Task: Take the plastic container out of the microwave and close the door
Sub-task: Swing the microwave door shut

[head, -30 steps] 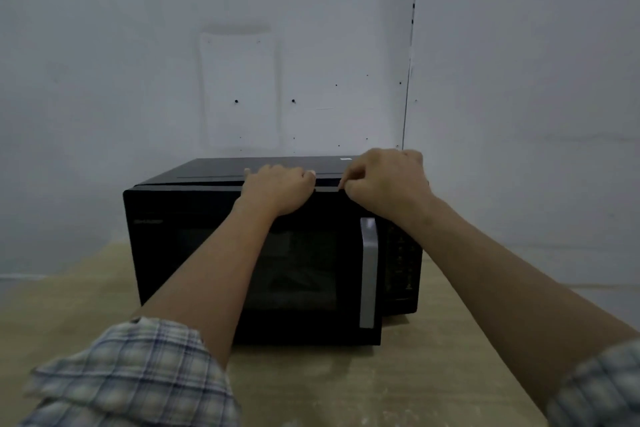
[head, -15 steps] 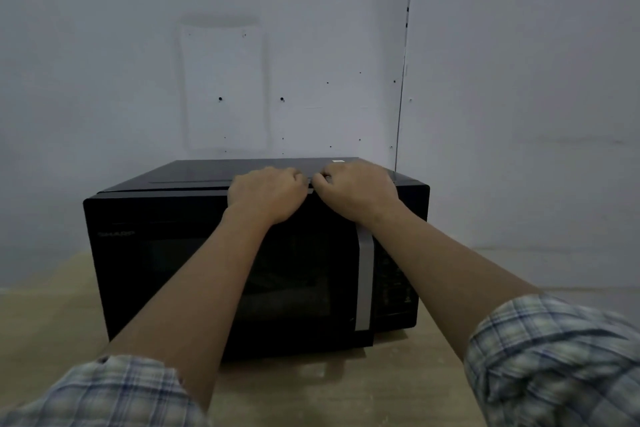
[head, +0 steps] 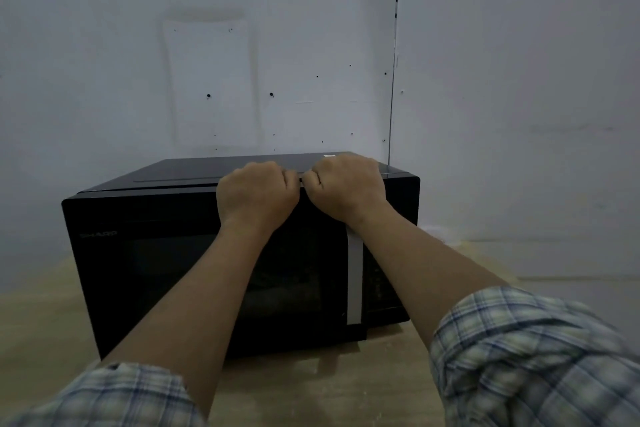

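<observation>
Both hands curled at the door's top edge, door not yet opened.

Left hand and right hand have fingers hooked tight on the door top at 12 o'clock of the microwave; container unseen behind dark glass, presumably inside. Next, I judge: pull the door open from the bench side.

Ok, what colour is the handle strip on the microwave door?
Silver-grey, a vertical strip against the black door; seen in the head view.

dim, bluish | soft focus | sleeves blurred | edges bowed
</observation>
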